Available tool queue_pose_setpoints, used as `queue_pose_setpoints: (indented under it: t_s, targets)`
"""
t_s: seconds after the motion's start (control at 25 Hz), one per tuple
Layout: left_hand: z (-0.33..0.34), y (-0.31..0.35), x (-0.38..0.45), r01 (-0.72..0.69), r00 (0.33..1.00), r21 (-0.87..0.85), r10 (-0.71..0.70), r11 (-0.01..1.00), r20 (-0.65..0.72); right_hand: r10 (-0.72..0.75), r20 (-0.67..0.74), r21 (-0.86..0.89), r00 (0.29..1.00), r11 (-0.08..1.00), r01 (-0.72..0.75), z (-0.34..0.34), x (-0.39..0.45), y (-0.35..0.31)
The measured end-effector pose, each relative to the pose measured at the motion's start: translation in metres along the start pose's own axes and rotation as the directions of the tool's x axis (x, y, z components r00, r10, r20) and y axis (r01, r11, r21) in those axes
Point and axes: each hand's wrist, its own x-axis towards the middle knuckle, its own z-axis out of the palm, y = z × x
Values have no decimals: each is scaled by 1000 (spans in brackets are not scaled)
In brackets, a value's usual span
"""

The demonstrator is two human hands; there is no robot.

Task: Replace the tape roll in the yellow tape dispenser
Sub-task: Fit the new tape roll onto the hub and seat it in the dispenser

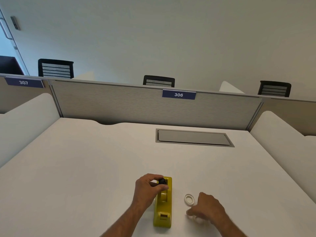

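Note:
The yellow tape dispenser [163, 205] lies lengthwise on the white desk near its front edge. My left hand [148, 186] pinches a black spool core [162, 181] over the dispenser's far end. A white tape roll [189, 199] lies flat on the desk to the right of the dispenser. My right hand [207, 210] rests beside that roll, fingers curled over a second whitish ring [195, 218] on the desk, mostly hidden under the fingers.
A grey cable hatch [194, 138] is set into the desk [85, 168] toward the back. A grey partition [136, 103] labelled 306 closes the far side, with white side dividers [282, 134] left and right. Black chairs stand beyond.

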Motion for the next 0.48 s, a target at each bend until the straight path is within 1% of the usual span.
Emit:
queue_pose_setpoints:
  t_s: [0.12, 0.28, 0.32, 0.4, 0.48]
  targets:
    - [0, -2, 0, -3, 1000, -6, 3, 1000, -21, 31, 112, -3, 993, 1000, -31, 0, -8, -2]
    - [1, -6, 1, -27, 999, 4, 27, 1000, -34, 31, 135, 33, 990, 999, -36, -3, -12, -5]
    - [1, -7, 2, -33, 999, 10, 33, 999, -30, 18, 134, 88, 991, 996, -30, -4, -10, -6]
    - [3, -7, 2, -39, 999, 19, 39, 999, -17, -40, 123, 304, 992, 953, 1, -8, -6, -8]
    - [4, -6, 1, -46, 999, 22, 46, 999, 3, -137, 103, 563, 985, 824, 56, -13, -4, -12]
